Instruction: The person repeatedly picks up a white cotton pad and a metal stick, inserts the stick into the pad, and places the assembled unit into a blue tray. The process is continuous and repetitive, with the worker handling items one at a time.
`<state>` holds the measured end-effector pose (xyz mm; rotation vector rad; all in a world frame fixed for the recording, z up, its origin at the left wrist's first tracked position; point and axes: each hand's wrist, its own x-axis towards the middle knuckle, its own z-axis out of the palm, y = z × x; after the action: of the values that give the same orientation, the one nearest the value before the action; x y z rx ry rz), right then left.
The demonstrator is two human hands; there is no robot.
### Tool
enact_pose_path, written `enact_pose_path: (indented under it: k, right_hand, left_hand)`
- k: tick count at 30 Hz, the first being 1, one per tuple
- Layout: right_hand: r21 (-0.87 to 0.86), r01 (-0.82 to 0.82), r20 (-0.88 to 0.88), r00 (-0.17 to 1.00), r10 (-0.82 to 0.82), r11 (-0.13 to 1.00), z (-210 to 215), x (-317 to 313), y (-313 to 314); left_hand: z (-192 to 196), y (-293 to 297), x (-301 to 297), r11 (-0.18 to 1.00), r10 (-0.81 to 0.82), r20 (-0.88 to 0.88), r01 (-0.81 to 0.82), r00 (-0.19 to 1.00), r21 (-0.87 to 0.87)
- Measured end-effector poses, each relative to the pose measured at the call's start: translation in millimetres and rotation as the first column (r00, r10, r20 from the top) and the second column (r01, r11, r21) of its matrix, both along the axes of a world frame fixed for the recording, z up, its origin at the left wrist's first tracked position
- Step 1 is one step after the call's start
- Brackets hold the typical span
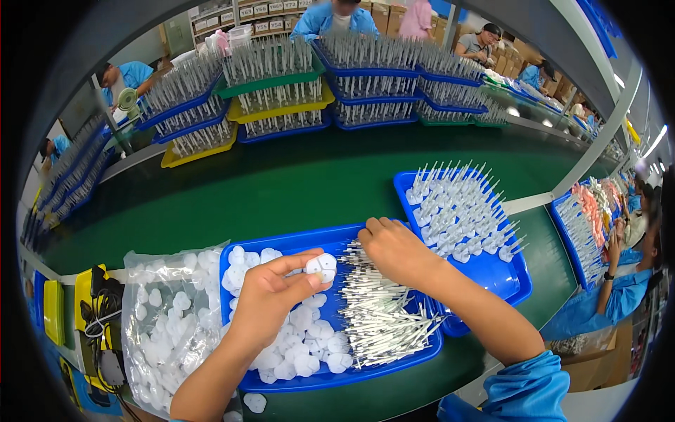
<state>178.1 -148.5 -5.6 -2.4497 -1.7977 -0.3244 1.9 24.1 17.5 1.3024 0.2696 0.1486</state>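
My left hand pinches a white lobed plastic disc between thumb and fingers, above a blue tray. More white discs lie heaped in the tray's left part. Its right part holds a pile of thin white-and-metal rods. My right hand is at the far end of the rods, back of the hand up and fingers curled down. What its fingertips hold, if anything, is hidden.
Left of the tray lies a clear bag of white discs. At the right, another blue tray carries discs with upright rods. Stacked trays of upright rods line the green belt's far side. Co-workers sit beyond and at the right.
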Motion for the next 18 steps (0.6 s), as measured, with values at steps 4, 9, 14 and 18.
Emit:
enact_pose_path:
  k: [4,9,14,18]
  right_hand:
    - [0.112,0.096,-0.300,0.952,-0.058,0.989,18.6,-7.1,-9.8]
    - [0.177,0.187,-0.632,0.774,-0.034,0.966,46.8,-30.8,-39.4]
    - [0.178,0.253,-0.637,0.766,-0.085,0.951,46.0,-38.7,-60.9]
    - [0.148,0.276,-0.928,0.370,0.038,0.950,54.8,-49.5,-62.6]
  left_hand:
    - [1.9,-0.5,-0.4,0.984,0.012,-0.040,-0.019,0.999,-0.174]
    - [6.8,-3.2,-2.6,0.980,-0.019,-0.074,0.004,0.997,-0.200]
    - [1.2,-6.3,-0.5,0.978,-0.020,-0.093,0.001,0.995,-0.207]
    - [3.1,-13.3,-4.4,0.969,-0.026,-0.092,0.002,0.995,-0.245]
